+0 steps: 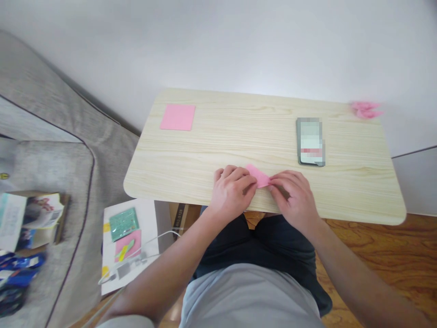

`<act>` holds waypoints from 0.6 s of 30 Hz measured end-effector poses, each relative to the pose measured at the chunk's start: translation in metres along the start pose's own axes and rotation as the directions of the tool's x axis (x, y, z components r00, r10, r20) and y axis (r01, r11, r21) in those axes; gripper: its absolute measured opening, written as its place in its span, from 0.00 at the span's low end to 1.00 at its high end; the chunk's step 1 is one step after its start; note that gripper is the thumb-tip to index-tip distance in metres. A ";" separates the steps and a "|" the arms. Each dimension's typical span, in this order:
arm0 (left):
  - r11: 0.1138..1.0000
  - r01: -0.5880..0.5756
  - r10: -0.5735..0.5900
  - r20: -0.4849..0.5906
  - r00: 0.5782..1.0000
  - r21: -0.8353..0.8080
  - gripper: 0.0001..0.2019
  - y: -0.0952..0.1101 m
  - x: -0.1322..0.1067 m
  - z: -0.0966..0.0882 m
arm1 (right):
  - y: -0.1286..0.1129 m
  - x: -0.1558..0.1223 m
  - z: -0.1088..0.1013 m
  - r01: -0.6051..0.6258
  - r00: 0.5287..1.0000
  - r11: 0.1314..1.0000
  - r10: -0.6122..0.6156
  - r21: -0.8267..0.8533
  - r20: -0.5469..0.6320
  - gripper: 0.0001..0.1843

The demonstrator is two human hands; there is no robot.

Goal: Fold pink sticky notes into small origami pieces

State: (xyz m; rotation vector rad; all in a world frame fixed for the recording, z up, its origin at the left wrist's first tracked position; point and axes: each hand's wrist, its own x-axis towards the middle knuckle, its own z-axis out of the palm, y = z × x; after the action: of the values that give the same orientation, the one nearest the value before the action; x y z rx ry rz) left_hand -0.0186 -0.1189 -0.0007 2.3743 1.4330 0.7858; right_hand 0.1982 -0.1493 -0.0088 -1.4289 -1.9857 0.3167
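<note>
A small folded pink paper (258,176) lies near the front edge of the light wooden table (246,136). My left hand (232,189) pinches its left side with curled fingers. My right hand (295,193) pinches its right corner, fingers pressed together on the paper. Both hands rest on the tabletop, close together.
A stack of pink square paper (178,117) sits at the table's far left. A phone (310,141) lies face up to the right. A folded pink paper shape (365,110) is at the far right corner. A grey sofa (51,150) with packages stands left; a white board (128,241) with items lies below.
</note>
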 end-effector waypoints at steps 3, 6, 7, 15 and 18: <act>1.000 0.018 -0.018 0.009 1.000 0.007 0.07 0.003 -0.004 0.001 | -0.003 -0.001 0.000 -0.042 0.999 0.998 0.042 -0.044 -0.015 0.03; 0.999 0.032 -0.032 0.008 0.999 0.016 0.06 0.006 -0.006 0.001 | -0.002 -0.003 -0.002 -0.067 0.998 0.995 0.066 -0.077 -0.024 0.03; 0.999 0.032 -0.032 0.003 0.999 0.018 0.06 0.007 -0.007 0.002 | -0.002 -0.004 -0.004 -0.069 0.997 0.995 0.068 -0.076 -0.019 0.04; 0.997 -0.050 0.053 0.051 0.997 -0.062 0.07 0.020 -0.008 0.010 | 0.004 -0.006 -0.006 -0.068 0.997 0.996 0.070 -0.061 0.019 0.05; 0.997 -0.029 0.034 0.067 0.997 -0.074 0.05 0.021 -0.005 0.011 | 0.005 -0.005 -0.006 -0.078 0.997 0.996 0.078 -0.050 0.016 0.05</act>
State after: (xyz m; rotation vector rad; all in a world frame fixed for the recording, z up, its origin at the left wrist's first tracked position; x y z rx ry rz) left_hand 0.0013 -0.1325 -0.0010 2.3507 1.3206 0.7436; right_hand 0.2064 -0.1529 -0.0092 -1.5424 -1.9679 0.3182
